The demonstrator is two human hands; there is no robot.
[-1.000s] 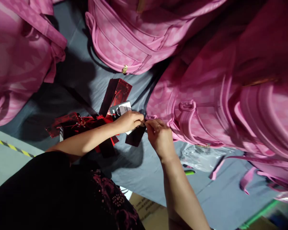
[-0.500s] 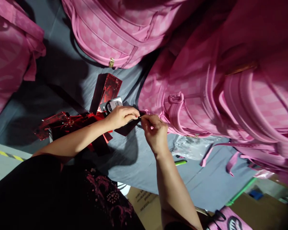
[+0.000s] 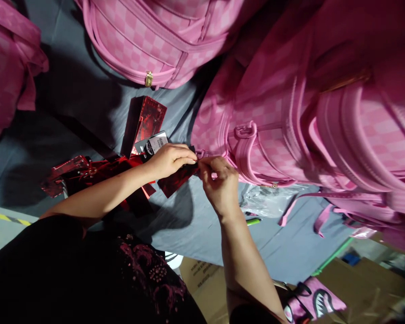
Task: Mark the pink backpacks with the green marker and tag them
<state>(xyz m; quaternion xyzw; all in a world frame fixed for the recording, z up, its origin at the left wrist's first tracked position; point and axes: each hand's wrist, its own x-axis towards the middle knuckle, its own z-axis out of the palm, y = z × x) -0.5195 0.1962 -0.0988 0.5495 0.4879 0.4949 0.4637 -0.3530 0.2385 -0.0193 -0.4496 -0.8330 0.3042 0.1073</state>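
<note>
My left hand (image 3: 172, 158) and my right hand (image 3: 220, 183) meet fingertip to fingertip at the near end of a pink checkered backpack (image 3: 263, 153). Both are closed in a pinch on what looks like a thin black hang tag cord, mostly hidden by the fingers. A dark red-and-black hang tag (image 3: 178, 181) hangs just below them. Beside my left wrist lies a tag with a white barcode label (image 3: 158, 142). A pile of red and black tags (image 3: 87, 173) lies partly under my left forearm, and a red patterned box-like stack (image 3: 150, 119) sits behind it.
Another pink checkered backpack (image 3: 138, 40) stands at the back, and a pink bag (image 3: 10, 67) at the far left. A clear plastic bag (image 3: 266, 200) and a green pen (image 3: 254, 222) lie on the grey cloth-covered table (image 3: 202, 238). Cardboard boxes (image 3: 202, 281) stand below.
My fingertips have come closer together, and the cord between them shows less. The tag below has turned slightly. The view has shifted a little.
</note>
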